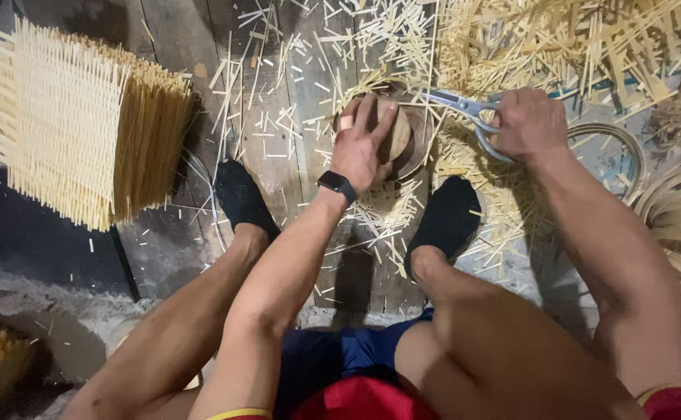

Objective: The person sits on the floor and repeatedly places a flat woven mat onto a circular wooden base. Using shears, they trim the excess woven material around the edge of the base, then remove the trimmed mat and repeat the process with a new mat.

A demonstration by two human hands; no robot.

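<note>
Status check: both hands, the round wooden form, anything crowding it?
Left hand flat on round wooden form. Right hand grips scissors, blades at the form's rim. Cut bamboo strips litter floor around it.

Single head view, straight down, close over knees and floor (162, 257)

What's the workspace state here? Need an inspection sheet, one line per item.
Surface: dark wooden plank floor.
Job's things: round brown wooden block; grey metal scissors, blades pointing at the block.
Clutter: cut pale bamboo slivers strewn about; woven bamboo mat stack; coiled bamboo strips.
Grips: left hand flat on the block; right hand holds the scissors.
Cables: nothing seen.
Surroundings: feet in black socks flank the block.
</note>
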